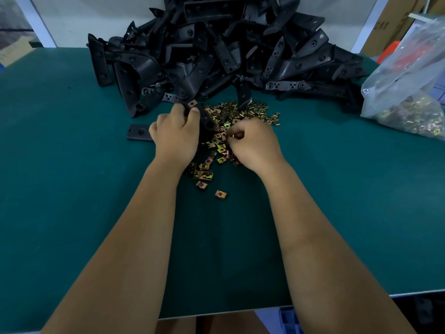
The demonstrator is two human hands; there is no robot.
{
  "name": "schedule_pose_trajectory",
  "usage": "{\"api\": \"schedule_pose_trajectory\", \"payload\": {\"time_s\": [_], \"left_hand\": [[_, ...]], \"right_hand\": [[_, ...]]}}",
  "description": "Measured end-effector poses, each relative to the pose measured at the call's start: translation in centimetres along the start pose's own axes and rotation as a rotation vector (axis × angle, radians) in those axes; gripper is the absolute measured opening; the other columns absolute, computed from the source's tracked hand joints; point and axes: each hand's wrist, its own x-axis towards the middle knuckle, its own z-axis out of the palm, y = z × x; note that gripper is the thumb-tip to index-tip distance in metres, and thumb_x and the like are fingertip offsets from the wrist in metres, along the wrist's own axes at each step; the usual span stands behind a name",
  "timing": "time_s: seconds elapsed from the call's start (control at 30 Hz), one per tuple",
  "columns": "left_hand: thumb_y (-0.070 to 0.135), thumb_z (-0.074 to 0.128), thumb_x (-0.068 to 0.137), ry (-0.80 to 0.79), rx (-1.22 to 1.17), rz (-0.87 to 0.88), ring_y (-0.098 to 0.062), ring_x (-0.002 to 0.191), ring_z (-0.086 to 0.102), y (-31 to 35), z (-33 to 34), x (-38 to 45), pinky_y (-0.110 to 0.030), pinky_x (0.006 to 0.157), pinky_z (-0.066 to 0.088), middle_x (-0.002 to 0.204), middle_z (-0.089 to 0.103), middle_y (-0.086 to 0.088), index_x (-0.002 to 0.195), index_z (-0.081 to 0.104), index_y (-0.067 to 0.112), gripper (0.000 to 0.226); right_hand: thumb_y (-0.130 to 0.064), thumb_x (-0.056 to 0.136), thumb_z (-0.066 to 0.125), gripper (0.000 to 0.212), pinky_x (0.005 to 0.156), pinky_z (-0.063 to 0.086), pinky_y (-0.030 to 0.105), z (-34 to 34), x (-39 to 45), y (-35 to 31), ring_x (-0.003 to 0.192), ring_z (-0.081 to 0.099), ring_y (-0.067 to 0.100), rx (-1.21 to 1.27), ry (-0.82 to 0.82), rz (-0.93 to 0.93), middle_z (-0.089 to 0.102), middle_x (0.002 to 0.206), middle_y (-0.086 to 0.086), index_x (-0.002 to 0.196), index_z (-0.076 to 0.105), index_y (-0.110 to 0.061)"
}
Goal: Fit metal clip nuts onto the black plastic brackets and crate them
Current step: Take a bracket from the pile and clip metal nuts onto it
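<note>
My left hand [177, 136] grips a black plastic bracket [206, 119] above the green mat; a brass-coloured clip nut [192, 103] sits on the bracket's far end, by my thumb. My right hand [252, 143] lies on a loose heap of clip nuts [240, 112], its fingertips pinching one clip nut [232, 136] out of the heap. A big pile of black brackets [228, 51] rises at the back of the table. No crate shows in the head view.
A clear plastic bag [409, 92] with more clip nuts lies at the right. One flat black bracket piece [139, 132] rests left of my left hand. Stray clip nuts [220, 194] dot the green mat [72, 189] toward me. Cardboard boxes [395, 22] stand behind at the right.
</note>
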Motion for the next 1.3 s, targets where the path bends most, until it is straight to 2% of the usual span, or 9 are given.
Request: {"api": "schedule_pose_trajectory", "payload": {"time_s": [0.23,0.37,0.6,0.77,0.9,1.03,1.13,1.23,1.3], "left_hand": [[0.04,0.036,0.102,-0.034,-0.003,-0.006,-0.025,0.095,0.039,0.1,0.1,0.1,-0.043,0.104,0.022,0.075,0.043,0.008,0.069,0.032,0.025,0.036],[0.04,0.036,0.101,-0.037,-0.008,-0.008,-0.026,0.095,0.041,0.0,0.1,0.1,-0.042,0.105,0.021,0.074,0.043,0.007,0.069,0.032,0.026,0.036],[0.041,0.036,0.101,-0.049,-0.005,-0.026,-0.024,0.096,0.041,0.1,0.2,0.1,-0.041,0.104,0.021,0.076,0.046,0.007,0.069,0.034,0.026,0.036],[0.043,0.036,0.102,-0.083,0.016,-0.01,-0.026,0.098,0.045,0.2,0.2,0.1,-0.041,0.103,0.023,0.076,0.046,0.007,0.069,0.035,0.027,0.037],[0.042,0.037,0.102,-0.076,0.008,-0.007,-0.027,0.096,0.045,0.3,0.0,-0.1,-0.042,0.102,0.023,0.077,0.048,0.005,0.069,0.035,0.026,0.036],[0.04,0.039,0.102,-0.078,-0.034,-0.007,-0.026,0.094,0.044,0.4,-0.1,-0.2,-0.041,0.101,0.024,0.075,0.047,0.005,0.069,0.036,0.025,0.036],[0.039,0.042,0.101,-0.076,-0.099,0.006,-0.025,0.085,0.042,0.6,-0.2,-0.5,-0.045,0.098,0.031,0.071,0.044,0.002,0.068,0.034,0.021,0.038],[0.038,0.044,0.1,-0.094,-0.149,0.018,-0.022,0.078,0.042,0.7,-0.2,-0.7,-0.048,0.098,0.036,0.07,0.043,0.002,0.068,0.035,0.019,0.038],[0.038,0.046,0.099,-0.109,-0.167,0.032,-0.022,0.077,0.042,0.8,-0.3,-0.9,-0.05,0.098,0.038,0.071,0.043,0.002,0.068,0.035,0.02,0.037]], "right_hand": [[-0.012,0.088,0.062,0.018,0.09,0.049,0.043,0.1,-0.1,-0.2,0.107,0.056,0.029,0.075,0.014,0.005,0.069,0.096,-0.004,0.091,0.072,-0.026],[-0.015,0.083,0.06,0.019,0.091,0.048,0.041,-0.1,-0.4,-0.5,0.106,0.055,0.028,0.063,0.017,-0.017,0.067,0.094,-0.005,0.094,0.071,-0.026],[-0.034,0.086,0.066,0.015,0.096,0.037,0.04,0.1,-0.4,-0.4,0.115,0.047,0.029,-0.082,0.005,-0.064,0.061,0.112,0.001,0.099,0.072,-0.03],[-0.033,0.093,0.061,0.013,0.091,0.035,0.037,0.2,-0.3,-0.4,0.108,0.053,0.027,-0.045,0.07,-0.057,0.068,0.096,-0.003,0.093,0.072,-0.026],[-0.028,0.095,0.059,0.016,0.097,0.043,0.043,0.0,-0.4,-0.6,0.099,0.061,0.02,0.134,0.111,-0.021,0.07,0.09,-0.009,0.09,0.073,-0.025],[-0.02,0.092,0.061,0.017,0.076,0.05,0.027,-0.4,-0.4,-0.7,0.084,0.064,0.006,0.433,0.169,0.031,0.07,0.081,-0.014,0.081,0.071,-0.029],[-0.015,0.091,0.063,0.022,0.075,0.054,0.023,-0.6,-0.3,-0.7,0.078,0.067,0.004,0.686,0.171,0.088,0.072,0.073,-0.011,0.078,0.07,-0.031],[-0.013,0.092,0.062,0.02,0.062,0.048,0.012,-0.8,-0.2,-0.7,0.066,0.063,-0.001,0.815,0.141,0.116,0.074,0.073,-0.008,0.081,0.07,-0.028],[-0.013,0.092,0.062,0.018,0.058,0.045,0.011,-0.9,-0.2,-0.8,0.063,0.062,0.001,0.883,0.123,0.139,0.073,0.071,-0.005,0.082,0.071,-0.025]]}}
